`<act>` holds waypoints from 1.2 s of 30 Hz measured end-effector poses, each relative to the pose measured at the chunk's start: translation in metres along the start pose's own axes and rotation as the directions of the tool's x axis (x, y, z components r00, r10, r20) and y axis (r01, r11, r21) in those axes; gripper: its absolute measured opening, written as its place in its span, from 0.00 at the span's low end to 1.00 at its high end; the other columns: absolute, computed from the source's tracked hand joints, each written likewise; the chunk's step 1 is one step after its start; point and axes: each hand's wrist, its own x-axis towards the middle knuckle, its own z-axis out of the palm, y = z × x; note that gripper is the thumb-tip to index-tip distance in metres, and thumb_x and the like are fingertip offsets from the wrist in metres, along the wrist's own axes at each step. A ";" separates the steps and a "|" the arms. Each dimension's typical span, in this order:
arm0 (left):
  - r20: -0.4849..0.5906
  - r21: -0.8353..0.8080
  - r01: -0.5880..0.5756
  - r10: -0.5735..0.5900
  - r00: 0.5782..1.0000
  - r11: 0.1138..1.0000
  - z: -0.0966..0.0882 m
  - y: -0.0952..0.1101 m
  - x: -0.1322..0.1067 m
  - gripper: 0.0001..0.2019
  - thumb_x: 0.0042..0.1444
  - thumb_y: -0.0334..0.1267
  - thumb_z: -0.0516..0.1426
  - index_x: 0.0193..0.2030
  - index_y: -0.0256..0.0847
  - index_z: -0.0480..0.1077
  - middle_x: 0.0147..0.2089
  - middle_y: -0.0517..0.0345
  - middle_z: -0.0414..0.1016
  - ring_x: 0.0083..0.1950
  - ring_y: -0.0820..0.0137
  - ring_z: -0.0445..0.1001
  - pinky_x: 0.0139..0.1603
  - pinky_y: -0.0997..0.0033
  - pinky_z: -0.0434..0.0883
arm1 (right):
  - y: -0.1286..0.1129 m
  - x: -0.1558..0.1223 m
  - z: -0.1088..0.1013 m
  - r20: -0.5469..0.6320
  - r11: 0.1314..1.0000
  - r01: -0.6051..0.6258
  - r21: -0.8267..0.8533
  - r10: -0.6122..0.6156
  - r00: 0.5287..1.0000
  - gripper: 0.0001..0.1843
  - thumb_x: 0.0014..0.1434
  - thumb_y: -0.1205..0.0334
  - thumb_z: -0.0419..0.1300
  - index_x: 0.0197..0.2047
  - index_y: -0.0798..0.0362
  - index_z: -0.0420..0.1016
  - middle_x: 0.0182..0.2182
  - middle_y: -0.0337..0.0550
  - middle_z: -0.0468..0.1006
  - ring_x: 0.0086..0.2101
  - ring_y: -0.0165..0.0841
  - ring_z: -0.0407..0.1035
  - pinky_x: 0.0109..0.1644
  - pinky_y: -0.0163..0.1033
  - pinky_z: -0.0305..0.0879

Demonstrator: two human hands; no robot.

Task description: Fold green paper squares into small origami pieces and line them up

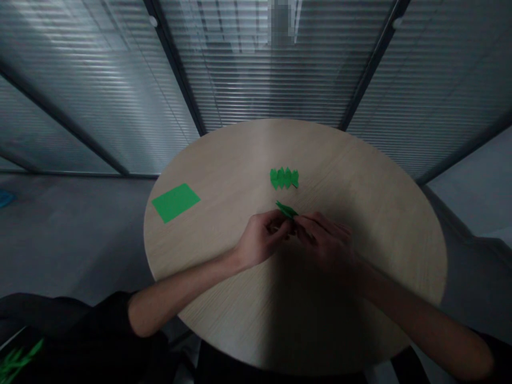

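Note:
Between my two hands is a small folded piece of green paper (286,209), its pointed end sticking up and away from me. My left hand (264,234) pinches its lower edge with thumb and fingers. From the other side my right hand (326,240) closes on the same paper, its fingertips meeting the left ones. My fingers cover the paper's lower part. Just beyond the hands lies a row of several small folded green paper pieces (284,178) with zigzag edges. Farther left a flat green paper sheet (176,202) rests on the table.
The round light-wood table (224,314) fills the middle of the view. Glass panels with window blinds (272,85) stand right behind its far edge. A blue object (6,198) is on the floor at far left. My right arm casts a dark shadow across the near tabletop.

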 end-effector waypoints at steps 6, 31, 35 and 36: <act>0.024 -0.105 0.018 -0.015 1.000 0.994 0.000 -0.002 0.000 0.11 0.68 0.42 0.58 0.44 0.36 0.76 0.41 0.49 0.83 0.39 0.69 0.82 0.37 0.72 0.82 | -0.002 0.000 -0.002 -0.023 0.999 0.029 -0.027 -0.030 0.999 0.12 0.71 0.63 0.58 0.53 0.49 0.81 0.41 0.46 0.86 0.34 0.36 0.80 0.37 0.43 0.75; 0.083 0.011 -0.059 0.058 0.995 0.998 -0.006 -0.001 0.000 0.09 0.70 0.39 0.55 0.45 0.35 0.71 0.39 0.51 0.78 0.36 0.71 0.77 0.35 0.73 0.79 | -0.001 0.009 0.004 0.027 0.720 -0.246 0.649 0.302 0.953 0.04 0.65 0.63 0.66 0.42 0.49 0.75 0.38 0.39 0.80 0.36 0.31 0.79 0.43 0.39 0.81; 0.080 0.009 -0.083 0.082 0.993 0.997 -0.006 0.000 0.000 0.10 0.71 0.39 0.55 0.47 0.35 0.73 0.41 0.51 0.78 0.38 0.70 0.78 0.35 0.73 0.79 | -0.003 0.010 0.001 -0.027 0.727 -0.225 0.648 0.317 0.948 0.06 0.63 0.65 0.67 0.43 0.49 0.77 0.40 0.39 0.79 0.37 0.31 0.79 0.42 0.38 0.81; 0.081 0.006 -0.086 0.085 0.993 0.996 -0.006 0.001 0.000 0.10 0.71 0.39 0.55 0.47 0.35 0.73 0.41 0.51 0.78 0.38 0.70 0.78 0.36 0.73 0.79 | -0.003 0.010 0.001 -0.044 0.737 -0.213 0.641 0.312 0.949 0.05 0.63 0.65 0.67 0.43 0.49 0.78 0.40 0.40 0.79 0.37 0.31 0.78 0.41 0.37 0.80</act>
